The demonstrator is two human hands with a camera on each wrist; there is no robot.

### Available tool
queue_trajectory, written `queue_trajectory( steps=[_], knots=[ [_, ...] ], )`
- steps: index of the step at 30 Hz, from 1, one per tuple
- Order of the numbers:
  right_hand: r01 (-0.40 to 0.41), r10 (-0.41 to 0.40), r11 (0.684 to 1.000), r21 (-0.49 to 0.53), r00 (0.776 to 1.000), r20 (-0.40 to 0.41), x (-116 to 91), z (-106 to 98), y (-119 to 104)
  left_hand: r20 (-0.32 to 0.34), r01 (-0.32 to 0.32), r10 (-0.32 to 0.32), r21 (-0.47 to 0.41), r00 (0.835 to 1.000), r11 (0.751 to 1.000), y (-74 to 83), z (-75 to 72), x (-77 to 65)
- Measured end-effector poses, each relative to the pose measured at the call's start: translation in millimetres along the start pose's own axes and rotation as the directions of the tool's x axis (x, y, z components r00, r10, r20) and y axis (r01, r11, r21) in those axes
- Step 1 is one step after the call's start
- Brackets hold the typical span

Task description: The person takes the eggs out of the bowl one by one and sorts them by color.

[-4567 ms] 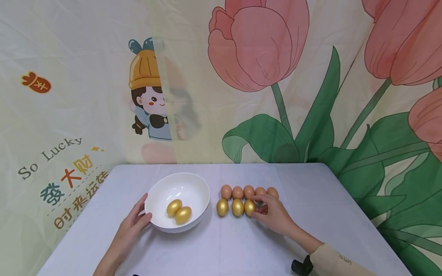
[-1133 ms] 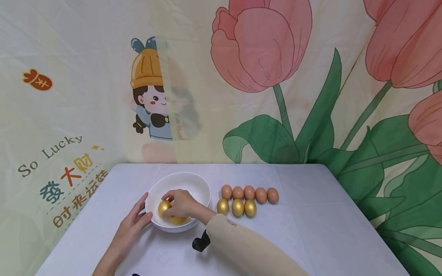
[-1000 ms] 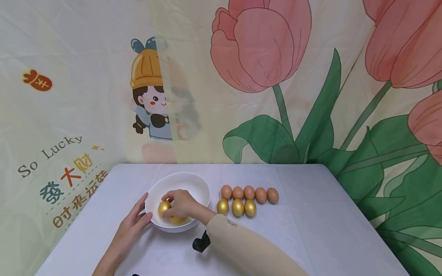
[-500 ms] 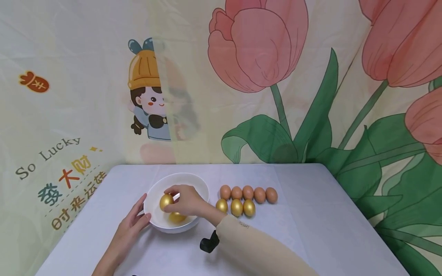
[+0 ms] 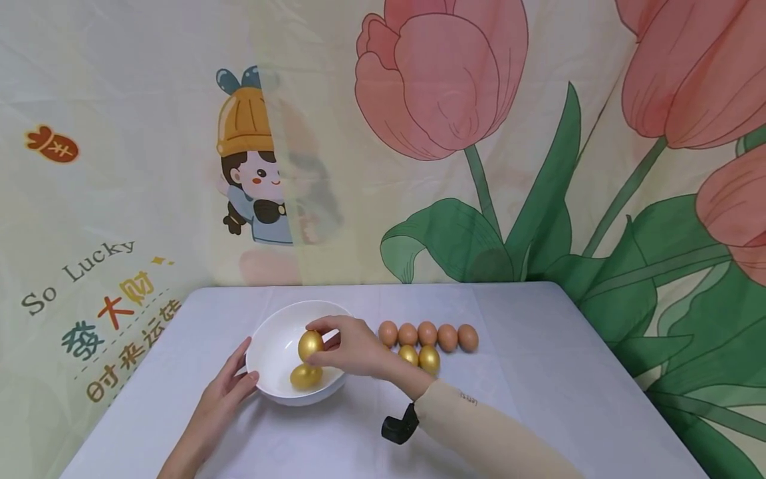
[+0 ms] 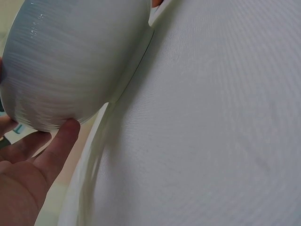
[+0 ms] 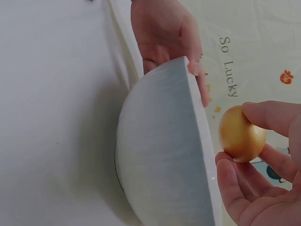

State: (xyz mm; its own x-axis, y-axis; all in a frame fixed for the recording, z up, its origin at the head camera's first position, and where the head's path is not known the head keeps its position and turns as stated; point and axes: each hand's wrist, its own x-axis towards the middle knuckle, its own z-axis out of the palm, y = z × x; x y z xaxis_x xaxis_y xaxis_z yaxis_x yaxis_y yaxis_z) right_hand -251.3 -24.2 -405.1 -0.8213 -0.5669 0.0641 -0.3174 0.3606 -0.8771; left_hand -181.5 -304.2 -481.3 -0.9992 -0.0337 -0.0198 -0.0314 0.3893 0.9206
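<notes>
A golden egg (image 5: 310, 346) is pinched between the thumb and fingers of my right hand (image 5: 356, 349), above the right part of the white bowl (image 5: 272, 346). Inside the bowl lies one more golden egg (image 5: 306, 377). My left hand (image 5: 224, 392) rests against the bowl's left side, with fingers and thumb fairly straight on its outer wall. In the left wrist view, a thumb (image 6: 61, 146) touches the bowl's underside curve. The right wrist view has the held egg (image 7: 241, 134) beside the bowl's rim.
Right of the bowl several brown eggs (image 5: 427, 334) stand in a row. Before them is a shorter row of golden eggs (image 5: 429, 359), partly hidden by my right hand. A white cloth (image 5: 538, 412) covers the table. Behind it hangs a printed backdrop (image 5: 323, 133).
Earlier my right hand was at the golden row, with two golden eggs in the bowl. It then gripped one inside the bowl and has lifted it up and rightward. The left hand stays put.
</notes>
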Motion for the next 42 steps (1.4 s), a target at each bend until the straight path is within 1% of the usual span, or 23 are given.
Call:
queue_trajectory(
  steps=[3, 6, 11, 14, 20, 23, 26, 30, 33, 39, 42],
  knots=[
    [-0.01, 0.011, 0.999, 0.036, 1.0, -0.014, -10.6, -11.2, -0.1, -0.003, -0.006, 0.006, -0.001, 1.0, 1.0, -1.2, 0.2, 0.4],
    [-0.016, 0.018, 0.999, 0.049, 0.999, -0.036, -20.3, -22.2, 1.3, -0.004, -0.008, 0.008, -0.001, 1.0, 1.0, -2.4, 0.4, 0.8],
    [-0.018, 0.021, 0.999, 0.049, 0.998, -0.055, -37.4, -39.5, 3.4, -0.002, -0.014, 0.014, -0.003, 1.0, 1.0, -3.4, -0.2, 1.2],
    [-0.015, 0.018, 0.999, 0.047, 0.997, -0.069, -46.9, -46.8, 8.6, 0.003, -0.013, 0.014, -0.01, 1.0, 1.0, -4.4, -1.0, 1.5],
    [0.03, -0.023, 0.997, 0.077, 0.996, -0.085, -68.0, -58.6, 28.2, 0.006, -0.009, 0.009, -0.009, 1.0, 1.0, -5.0, -1.1, 1.6],
    [0.075, -0.068, 0.993, 0.089, 0.994, -0.085, -79.8, -65.7, 38.3, 0.004, -0.014, 0.014, -0.009, 1.0, 1.0, -4.5, -0.6, 1.3],
    [0.104, -0.095, 0.991, 0.084, 0.991, -0.096, -93.1, -72.1, 48.0, 0.004, -0.013, 0.013, -0.007, 1.0, 1.0, -4.0, 0.1, 1.4],
    [0.095, -0.086, 0.993, 0.066, 0.988, -0.128, -110.9, -79.7, 60.5, 0.004, -0.004, 0.004, 0.0, 1.0, 1.0, -3.8, 1.4, 1.6],
    [0.104, -0.096, 0.993, 0.049, 0.984, -0.149, -121.3, -85.5, 71.0, 0.005, -0.006, 0.006, 0.008, 1.0, 1.0, -4.0, 1.5, 2.0],
    [0.132, -0.127, 0.991, 0.021, 0.977, -0.172, -135.5, -94.9, 91.0, 0.0, 0.006, -0.006, 0.023, 1.0, 1.0, -3.0, 0.8, 1.8],
    [0.119, -0.115, 0.993, 0.013, 0.976, -0.185, -142.4, -99.8, 99.2, 0.003, 0.016, -0.016, 0.021, 1.0, 1.0, -1.9, 2.3, 1.8]
  ],
)
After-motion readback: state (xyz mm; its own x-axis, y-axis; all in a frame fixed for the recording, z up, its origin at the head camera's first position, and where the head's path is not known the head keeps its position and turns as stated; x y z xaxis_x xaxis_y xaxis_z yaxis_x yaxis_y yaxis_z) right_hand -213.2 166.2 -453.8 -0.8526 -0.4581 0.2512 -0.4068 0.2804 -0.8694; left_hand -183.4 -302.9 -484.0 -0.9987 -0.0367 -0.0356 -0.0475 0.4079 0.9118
